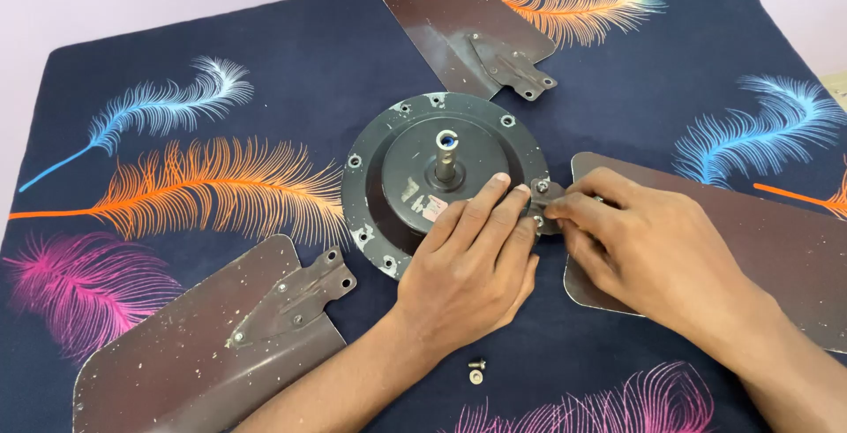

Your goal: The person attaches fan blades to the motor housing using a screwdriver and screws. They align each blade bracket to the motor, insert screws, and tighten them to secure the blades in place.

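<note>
A dark blue cloth (291, 89) printed with orange, blue and pink feathers covers the whole surface. On it lie three brown fan blades: one (203, 353) at the lower left, with its metal bracket (296, 296) pointing up toward the middle, one (454, 18) at the top with its bracket (516, 69) facing down, and one (759, 230) on the right, partly under a hand. In the middle, between the blades, sits the round dark motor (406, 177), its short shaft (446, 155) standing upright and a ring of bolt holes around the rim. The left hand (472, 265) rests flat on the motor's right side, fingers together and stretched toward the rim, pressing down rather than gripping. The right hand (644, 248) lies over the inner end of the right blade, its fingertips pinched together at the blade's bracket (545, 208), where that meets the motor rim beside a bolt (542, 187); what the tips hold I cannot tell. The two hands touch at the fingertips. A loose small screw (476, 369) lies on the cloth just below the left wrist, apart from everything else.
</note>
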